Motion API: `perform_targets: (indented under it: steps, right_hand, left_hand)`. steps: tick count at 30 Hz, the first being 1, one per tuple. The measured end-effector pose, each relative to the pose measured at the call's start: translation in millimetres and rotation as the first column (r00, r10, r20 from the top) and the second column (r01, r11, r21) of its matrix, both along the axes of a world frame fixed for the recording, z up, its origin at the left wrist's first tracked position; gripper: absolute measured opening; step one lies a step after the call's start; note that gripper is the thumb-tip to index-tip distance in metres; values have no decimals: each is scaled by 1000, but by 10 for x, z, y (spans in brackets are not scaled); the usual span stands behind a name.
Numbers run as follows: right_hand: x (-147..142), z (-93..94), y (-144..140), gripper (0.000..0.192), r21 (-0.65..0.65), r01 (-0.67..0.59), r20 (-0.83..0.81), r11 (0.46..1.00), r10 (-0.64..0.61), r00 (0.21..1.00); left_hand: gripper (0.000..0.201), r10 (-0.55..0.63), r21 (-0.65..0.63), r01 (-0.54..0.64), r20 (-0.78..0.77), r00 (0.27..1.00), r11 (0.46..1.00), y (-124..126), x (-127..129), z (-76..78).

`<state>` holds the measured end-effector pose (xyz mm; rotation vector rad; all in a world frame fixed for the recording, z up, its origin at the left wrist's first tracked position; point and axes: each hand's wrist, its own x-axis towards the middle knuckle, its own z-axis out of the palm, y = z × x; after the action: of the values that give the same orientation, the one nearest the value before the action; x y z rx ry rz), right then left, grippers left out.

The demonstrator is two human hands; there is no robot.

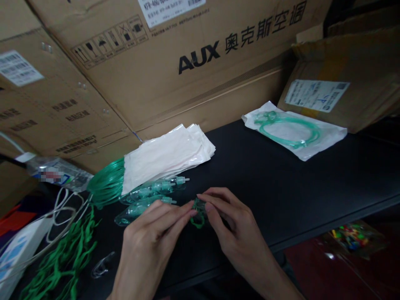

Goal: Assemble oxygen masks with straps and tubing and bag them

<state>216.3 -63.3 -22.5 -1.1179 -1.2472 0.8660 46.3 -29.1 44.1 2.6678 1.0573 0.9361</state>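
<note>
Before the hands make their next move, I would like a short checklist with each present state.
1. Left hand on the small clear-and-green piece: ok, fingertips pinch it.
2. Right hand on it too: ok.
3. Whole piece visible: not ok, fingers cover part.
4. Green straps sorted: not ok, loosely heaped.
5. White packet with tubing apart from hands: ok.
6. Packet sealed: cannot tell.

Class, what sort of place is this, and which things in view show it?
Probably a workspace in a storage area: big cardboard boxes line the far side of a black table, which holds stacked white pouches and looped green tubing.
</note>
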Motion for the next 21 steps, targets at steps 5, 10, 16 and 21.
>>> perform_targets:
  steps: [5, 10, 16, 21]
  right_hand:
    - [-9, 5, 1, 24, -19, 9, -47, 1000, -9, 999]
    - [-12, 24, 1, 23, -15, -22, -86, 1000, 21, 996]
    - [21, 1, 18, 17, -15, -51, -132, 999, 49, 990]
    - [62, 36, 29, 13, -36, -88, -128, 995, 83, 988]
  left_hand:
    - [18, 35, -32, -33, 39, 999, 999, -48, 17, -30]
    - [20, 20, -85, -13, 80, 997, 996, -20, -27, -120]
    - [23, 52, -191, -26, 134, 990, 981, 31, -71, -191]
    - [20, 104, -302, -46, 179, 978, 952, 28, -61, -227]
